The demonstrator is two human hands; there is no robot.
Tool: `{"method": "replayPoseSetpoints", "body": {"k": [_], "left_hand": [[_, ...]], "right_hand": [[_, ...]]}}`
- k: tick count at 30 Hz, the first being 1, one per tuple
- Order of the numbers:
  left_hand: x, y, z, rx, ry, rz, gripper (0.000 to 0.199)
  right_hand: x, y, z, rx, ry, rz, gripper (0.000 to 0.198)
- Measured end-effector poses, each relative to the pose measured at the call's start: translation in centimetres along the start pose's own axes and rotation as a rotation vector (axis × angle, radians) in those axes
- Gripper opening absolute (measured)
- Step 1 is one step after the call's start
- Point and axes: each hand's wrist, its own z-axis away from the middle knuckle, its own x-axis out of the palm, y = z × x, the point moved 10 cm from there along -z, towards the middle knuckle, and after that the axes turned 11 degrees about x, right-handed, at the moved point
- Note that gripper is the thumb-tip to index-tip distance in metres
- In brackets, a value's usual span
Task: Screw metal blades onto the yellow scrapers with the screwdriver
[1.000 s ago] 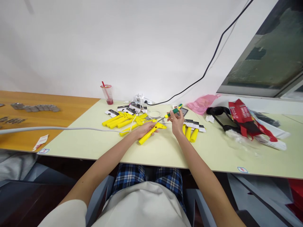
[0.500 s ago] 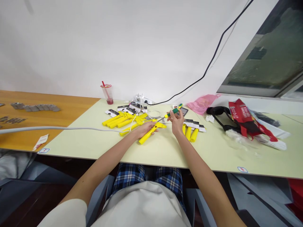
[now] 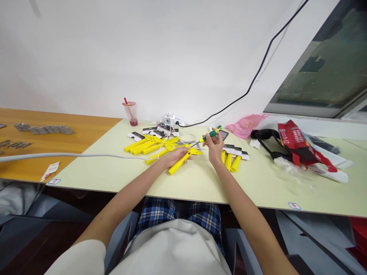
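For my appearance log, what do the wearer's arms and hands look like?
The left hand and right hand are ungloved, and no watch or bracelet shows on either wrist. A short off-white sleeve covers the left upper arm; no right sleeve shows.

White short-sleeved top [image 3: 174, 248], blue plaid bottoms [image 3: 157, 214]

We see our pale-green tabletop [image 3: 97, 170] | yellow-handled pieces [image 3: 151, 149] in two groups | cup [image 3: 131, 113], back left | crumpled pink bag [image 3: 245, 126], back right
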Motion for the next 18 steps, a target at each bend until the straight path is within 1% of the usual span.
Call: {"method": "replayPoseSetpoints", "body": {"k": [4,10,18], "left_hand": [[-0.2,0.0,0.0,-0.003,0.015,0.027,0.024],[-0.4,0.2,0.0,-0.006,0.023,0.044,0.023],[0.1,0.3,0.2,0.014,0.005,0.008,0.02]], "right_hand": [[0.4,-0.7,0.4,-0.035,-0.025,0.028,0.068],[0.9,-0.9,0.7,-0.052,-0.071,0.063,0.07],[1.4,-1.9,1.2,-0.108,-0.086,0.097,0.068]]}}
